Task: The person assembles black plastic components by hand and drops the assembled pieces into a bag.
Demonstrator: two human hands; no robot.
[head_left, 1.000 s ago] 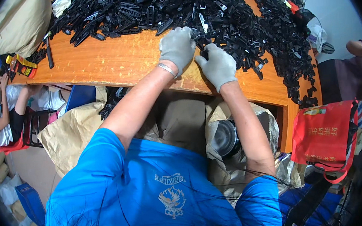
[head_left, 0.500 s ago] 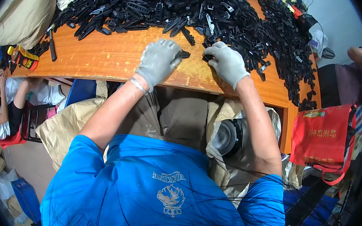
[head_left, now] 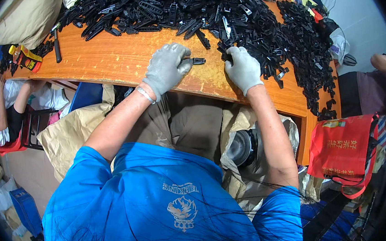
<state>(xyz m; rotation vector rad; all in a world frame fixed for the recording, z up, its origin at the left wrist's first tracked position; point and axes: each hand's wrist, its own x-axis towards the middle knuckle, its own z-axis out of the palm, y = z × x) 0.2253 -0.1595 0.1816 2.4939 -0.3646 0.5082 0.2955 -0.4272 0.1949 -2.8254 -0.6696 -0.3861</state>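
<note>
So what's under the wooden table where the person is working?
Under the table: crumpled brown sacks and a round black thing in a bag. The person's arms and the tabletop hide the rest.

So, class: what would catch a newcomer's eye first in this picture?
A huge heap of black plastic parts covers the far side of the orange wooden table. At its near edge, the gloved left hand pinches one black part, and the gloved right hand reaches into the heap. A red bag hangs lower right.
</note>
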